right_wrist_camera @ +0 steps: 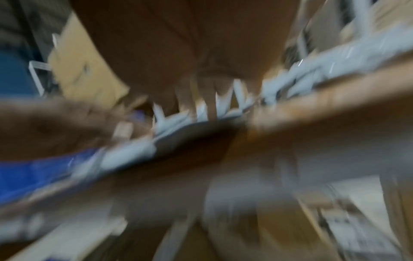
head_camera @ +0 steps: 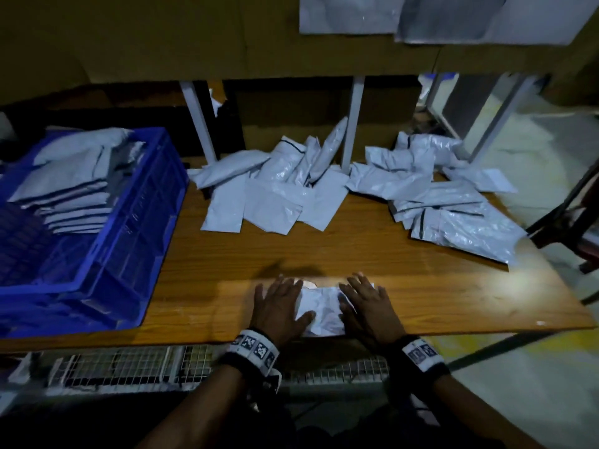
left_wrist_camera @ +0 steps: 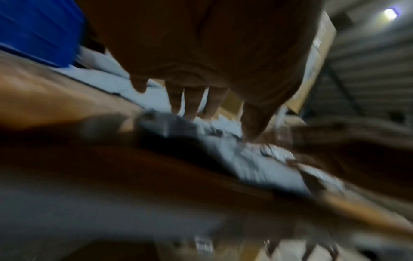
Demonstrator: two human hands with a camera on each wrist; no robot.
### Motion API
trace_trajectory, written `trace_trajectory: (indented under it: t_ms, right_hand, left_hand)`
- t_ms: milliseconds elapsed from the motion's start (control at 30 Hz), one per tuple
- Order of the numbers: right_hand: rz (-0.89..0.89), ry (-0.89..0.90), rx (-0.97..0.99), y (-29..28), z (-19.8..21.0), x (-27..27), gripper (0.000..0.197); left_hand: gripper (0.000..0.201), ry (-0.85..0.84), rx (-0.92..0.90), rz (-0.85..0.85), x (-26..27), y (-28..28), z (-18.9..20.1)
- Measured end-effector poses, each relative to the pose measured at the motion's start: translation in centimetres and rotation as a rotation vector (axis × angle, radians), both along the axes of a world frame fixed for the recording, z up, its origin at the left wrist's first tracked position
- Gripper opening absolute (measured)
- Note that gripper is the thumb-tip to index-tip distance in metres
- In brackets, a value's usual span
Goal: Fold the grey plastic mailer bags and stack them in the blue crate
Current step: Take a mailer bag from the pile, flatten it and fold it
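Observation:
A folded grey mailer bag point(head_camera: 321, 311) lies at the near edge of the wooden table point(head_camera: 405, 286). My left hand point(head_camera: 280, 306) presses flat on its left side and my right hand point(head_camera: 364, 303) presses flat on its right side, fingers straight and spread. In the blurred left wrist view my left hand point(left_wrist_camera: 201, 98) has its straight fingertips on the grey bag point(left_wrist_camera: 245, 159). The blue crate point(head_camera: 107, 222) stands at the table's left with a stack of folded grey bags point(head_camera: 71, 186) inside. Loose grey mailer bags point(head_camera: 275, 189) lie spread across the back of the table.
More loose bags point(head_camera: 453, 215) lie at the back right near the table edge. White shelf legs point(head_camera: 351, 124) stand among the bags, with cardboard boxes behind. A wire mesh rack point(head_camera: 129, 364) sits below the table's near edge. The right wrist view is heavily blurred.

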State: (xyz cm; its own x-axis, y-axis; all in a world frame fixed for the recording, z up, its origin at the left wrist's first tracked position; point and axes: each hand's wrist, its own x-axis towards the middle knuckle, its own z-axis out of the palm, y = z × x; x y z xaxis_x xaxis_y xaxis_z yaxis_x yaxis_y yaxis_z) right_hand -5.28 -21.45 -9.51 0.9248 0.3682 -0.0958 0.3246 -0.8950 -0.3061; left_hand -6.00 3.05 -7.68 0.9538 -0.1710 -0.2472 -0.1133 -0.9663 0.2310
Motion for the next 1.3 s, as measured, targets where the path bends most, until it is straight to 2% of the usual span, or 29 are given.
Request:
trace_trajectory:
  t_ms: [67,133,267,333,433,567,600,700,800,900,1000,1133,1233,1300]
  right_hand:
    - [0.010,0.107,-0.043,-0.6,0.8,0.5,0.065]
    - [0.020,0.175,-0.071,-0.4,1.8,1.2,0.069]
    - [0.001,0.158,-0.136,0.2,4.2,2.7,0.079]
    - [0.010,0.045,-0.160,0.3,5.1,3.1,0.066]
    - [0.011,-0.242,-0.138,0.4,6.3,3.2,0.040]
    - [-0.016,-0.435,-0.061,0.5,5.7,1.8,0.036]
    - [-0.013,-0.455,-0.043,0.5,5.0,1.1,0.037]
    - [-0.003,-0.387,-0.045,0.4,2.4,-1.5,0.048]
    - [-0.039,-0.281,0.011,-0.5,0.4,-4.1,0.052]
    - [-0.001,-0.201,-0.021,-1.7,0.2,-5.6,0.073]
    - [0.001,-0.246,0.056,-1.0,1.3,-5.3,0.069]
    - [-0.002,-0.333,0.063,2.2,0.7,-2.8,0.046]
    - [0.041,-0.303,-0.052,3.5,-1.7,-1.7,0.055]
    - [0.041,-0.287,-0.090,3.7,-3.1,-2.0,0.060]
  left_hand:
    - [0.088,0.041,0.014,0.028,0.5,1.0,1.1]
    - [0.095,0.090,0.037,0.029,1.0,1.3,2.0]
    - [0.109,0.100,0.048,0.012,1.9,1.1,3.3]
    - [0.092,-0.010,0.003,-0.006,2.4,1.4,3.9]
    - [0.043,-0.338,-0.102,-0.085,2.5,2.1,4.7]
    - [0.016,-0.642,-0.137,-0.193,1.2,2.3,3.8]
    - [0.019,-0.677,-0.140,-0.217,0.6,2.3,3.2]
    - [0.034,-0.610,-0.142,-0.266,-1.6,2.7,0.1]
    - [0.045,-0.402,-0.090,-0.273,-4.2,3.3,-2.0]
    - [0.067,-0.291,-0.073,-0.249,-5.5,3.7,-2.4]
    - [0.066,-0.357,-0.091,-0.237,-5.2,3.2,-1.6]
    - [0.060,-0.323,0.006,-0.258,-3.0,0.8,-0.8]
    - [0.069,-0.195,0.115,-0.306,-2.1,-0.6,-1.5]
    - [0.076,-0.187,0.135,-0.287,-2.0,-0.8,-2.5]
